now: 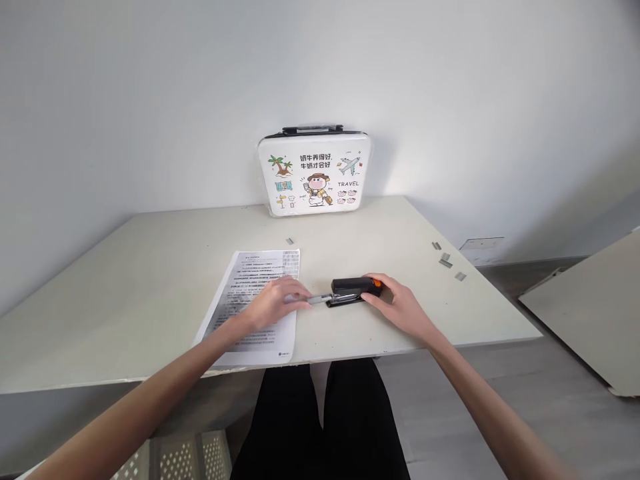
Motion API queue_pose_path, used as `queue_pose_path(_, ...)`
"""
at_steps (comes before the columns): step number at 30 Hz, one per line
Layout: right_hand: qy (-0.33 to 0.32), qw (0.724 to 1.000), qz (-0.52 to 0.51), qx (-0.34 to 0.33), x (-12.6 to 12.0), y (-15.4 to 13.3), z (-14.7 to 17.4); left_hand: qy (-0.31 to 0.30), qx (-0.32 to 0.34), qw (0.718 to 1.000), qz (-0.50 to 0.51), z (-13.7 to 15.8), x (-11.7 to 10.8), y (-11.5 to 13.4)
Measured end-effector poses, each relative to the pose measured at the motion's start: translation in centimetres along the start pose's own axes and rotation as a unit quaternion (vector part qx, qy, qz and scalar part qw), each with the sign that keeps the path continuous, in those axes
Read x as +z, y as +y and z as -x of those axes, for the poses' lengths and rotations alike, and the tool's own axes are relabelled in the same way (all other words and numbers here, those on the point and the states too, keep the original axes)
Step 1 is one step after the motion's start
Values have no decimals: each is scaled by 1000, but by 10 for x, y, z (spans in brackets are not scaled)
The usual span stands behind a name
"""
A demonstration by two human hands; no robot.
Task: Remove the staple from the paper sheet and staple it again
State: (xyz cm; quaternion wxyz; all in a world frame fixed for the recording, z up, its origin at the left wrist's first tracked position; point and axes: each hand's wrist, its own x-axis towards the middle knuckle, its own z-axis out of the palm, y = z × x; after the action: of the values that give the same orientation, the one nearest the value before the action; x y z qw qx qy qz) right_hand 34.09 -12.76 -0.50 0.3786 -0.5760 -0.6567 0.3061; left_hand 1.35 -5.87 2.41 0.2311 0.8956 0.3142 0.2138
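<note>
My left hand (276, 303) is closed on a slim grey pen (310, 299), held nearly level above the right side of a printed sheet (253, 293). The pen's dark tip reaches the front end of a black stapler (345, 288) with an orange patch near its back. Around the stapler's back end is my right hand (397, 303), with the thumb on the near side and the fingers over the top. The stapler lies on the white table, its top raised from the base so the metal part between shows. I cannot tell whether the pen tip is inside it.
A white cartoon-printed case (316, 175) with a black handle stands against the wall at the back of the table (150, 267). Several staple strips (445, 260) lie at the right edge, and another small strip (290, 241) lies behind the sheet. The front edge is close to my legs.
</note>
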Motion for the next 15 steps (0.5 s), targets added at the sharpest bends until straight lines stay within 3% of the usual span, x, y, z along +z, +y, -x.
queue_pose_path(6,-52,998,-18,-5,-4,-1,1,-39,66,995,65,-25,11,8)
queue_pose_path(15,-60,998,-4,-29,-4,4,1,-24,46,995,85,-53,29,2)
